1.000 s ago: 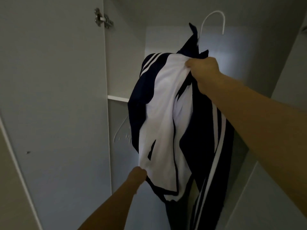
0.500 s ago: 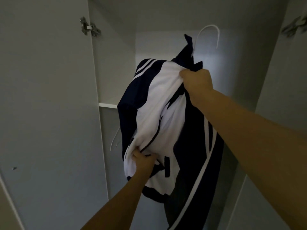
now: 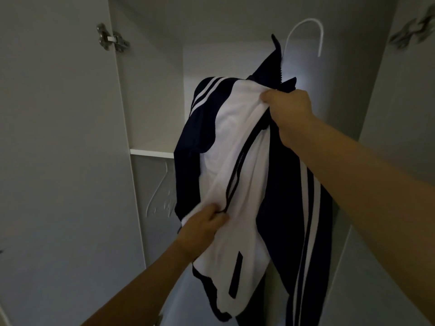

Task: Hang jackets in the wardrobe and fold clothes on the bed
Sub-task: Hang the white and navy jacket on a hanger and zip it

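A navy and white track jacket [image 3: 237, 147] with white sleeve stripes hangs on a white hanger whose hook [image 3: 306, 31] sticks up above the collar, held inside the open wardrobe [image 3: 155, 90]. My right hand [image 3: 287, 111] grips the jacket near the collar and holds it up. My left hand [image 3: 202, 227] pinches the white front panel beside the dark zipper, lower down. The hook touches nothing that I can see. No rail is visible.
The left wardrobe door [image 3: 58, 161] stands open with a metal hinge [image 3: 110, 40] near its top. A white shelf [image 3: 153, 152] juts out on the left inside. An empty pale hanger [image 3: 162, 194] hangs below that shelf. The right door [image 3: 400, 90] shows another hinge.
My left hand has come up from the jacket's bottom hem and now pinches the front by the zipper. The view has shifted, and the jacket sits slightly lower in it.
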`<move>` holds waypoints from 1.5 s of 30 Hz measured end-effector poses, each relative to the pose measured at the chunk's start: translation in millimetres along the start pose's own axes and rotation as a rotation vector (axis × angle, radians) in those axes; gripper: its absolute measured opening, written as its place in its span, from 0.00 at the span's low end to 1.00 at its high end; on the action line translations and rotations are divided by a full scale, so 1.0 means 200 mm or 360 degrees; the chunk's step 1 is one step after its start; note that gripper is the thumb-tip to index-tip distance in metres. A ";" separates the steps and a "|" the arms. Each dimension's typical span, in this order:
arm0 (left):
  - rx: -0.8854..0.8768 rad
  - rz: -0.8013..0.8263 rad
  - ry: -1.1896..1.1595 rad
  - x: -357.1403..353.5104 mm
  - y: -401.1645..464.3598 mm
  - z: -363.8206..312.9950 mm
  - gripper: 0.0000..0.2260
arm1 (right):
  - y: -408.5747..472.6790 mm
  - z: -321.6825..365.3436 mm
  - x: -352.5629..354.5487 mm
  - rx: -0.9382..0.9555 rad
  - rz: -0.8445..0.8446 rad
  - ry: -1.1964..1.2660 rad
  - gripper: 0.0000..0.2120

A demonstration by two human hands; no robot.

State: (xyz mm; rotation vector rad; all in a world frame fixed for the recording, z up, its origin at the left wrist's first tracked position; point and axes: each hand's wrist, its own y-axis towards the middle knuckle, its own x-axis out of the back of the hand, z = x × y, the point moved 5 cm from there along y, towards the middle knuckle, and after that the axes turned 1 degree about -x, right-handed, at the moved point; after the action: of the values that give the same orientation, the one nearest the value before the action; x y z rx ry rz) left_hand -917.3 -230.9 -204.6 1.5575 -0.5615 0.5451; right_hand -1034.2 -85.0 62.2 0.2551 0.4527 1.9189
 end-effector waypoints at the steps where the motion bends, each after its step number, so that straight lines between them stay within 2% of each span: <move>1: -0.0118 0.0060 0.0029 -0.04 -0.01 -0.03 0.08 | 0.00 0.00 0.00 -0.0001 0.0001 -0.0001 0.15; 3: 0.0250 0.0135 -0.0170 -0.05 -0.01 -0.01 0.11 | -0.01 0.00 -0.01 -0.0001 0.0015 0.0015 0.16; 4: 0.0518 0.0055 -0.0201 -0.05 -0.02 0.03 0.12 | -0.02 0.01 -0.01 -0.0001 0.0031 0.0026 0.13; 5: 0.0647 0.0044 -0.0143 -0.08 -0.01 0.04 0.14 | -0.03 0.01 -0.01 0.0002 0.0041 0.0033 0.08; 6: 0.0666 0.0165 0.0006 -0.14 -0.01 0.05 0.20 | -0.03 0.00 -0.01 -0.0005 0.0046 0.0042 0.04; 8: 0.0726 0.0477 -0.0180 -0.22 0.00 -0.01 0.26 | -0.02 -0.01 -0.01 -0.0020 0.0040 0.0053 0.03; 11: 0.0528 0.0892 -0.0458 -0.35 -0.01 -0.17 0.22 | -0.01 -0.04 0.03 -0.0049 -0.0018 0.0019 0.06; 13: 0.0293 0.0782 -0.0468 -0.37 -0.06 -0.27 0.19 | 0.01 -0.07 0.08 -0.0080 -0.0067 0.0023 0.08; 16: 0.0340 0.0682 -0.0560 -0.46 -0.15 -0.39 0.15 | 0.03 -0.10 0.13 -0.0106 -0.0083 -0.0008 0.08; 18: 0.0493 0.0654 -0.0668 -0.52 -0.18 -0.41 0.15 | 0.03 -0.12 0.15 -0.0106 -0.0086 -0.0032 0.08; 19: 0.0607 0.0613 -0.0709 -0.55 -0.19 -0.39 0.13 | 0.03 -0.13 0.17 -0.0105 -0.0091 -0.0052 0.09; 23: 0.1380 0.0427 -0.0987 -0.51 -0.30 -0.16 0.08 | 0.02 -0.19 0.27 -0.0095 -0.0136 -0.0152 0.06; 25: 0.1735 0.0278 -0.1153 -0.44 -0.38 -0.01 0.10 | 0.02 -0.24 0.36 -0.0081 -0.0202 -0.0226 0.08; 28: 0.1989 0.0000 -0.1211 -0.27 -0.40 0.19 0.10 | -0.01 -0.30 0.46 0.0011 -0.0246 -0.0464 0.07; 30: 0.1905 -0.0147 -0.1109 -0.10 -0.29 0.27 0.12 | -0.03 -0.33 0.49 0.0101 -0.0275 -0.0789 0.12; 33: 0.1472 -0.0244 -0.1000 0.19 0.00 0.26 0.15 | -0.07 -0.37 0.49 0.0201 -0.0245 -0.0931 0.17; 35: 0.1145 -0.0143 -0.0878 0.37 0.24 0.16 0.13 | -0.11 -0.40 0.44 0.0191 -0.0055 -0.0846 0.21; 37: 0.0828 -0.0085 -0.0896 0.50 0.44 0.04 0.04 | -0.17 -0.45 0.38 0.0077 0.0189 -0.0599 0.27; 38: 0.0725 -0.0048 -0.0945 0.55 0.52 -0.02 0.06 | -0.20 -0.48 0.35 -0.0015 0.0277 -0.0442 0.29; 41: 0.0660 0.0163 -0.1114 0.63 0.68 -0.14 0.12 | -0.30 -0.55 0.31 -0.0230 0.0375 -0.0157 0.28; 45: 0.0673 0.0369 -0.1243 0.66 0.73 -0.19 0.11 | -0.37 -0.57 0.33 -0.0113 0.0240 -0.0146 0.19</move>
State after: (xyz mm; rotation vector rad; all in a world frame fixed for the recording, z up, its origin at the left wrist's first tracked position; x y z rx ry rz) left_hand -910.7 -204.8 -6.6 2.1235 -1.2926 0.2082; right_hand -1040.6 -21.8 -75.2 0.3372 0.3109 2.0569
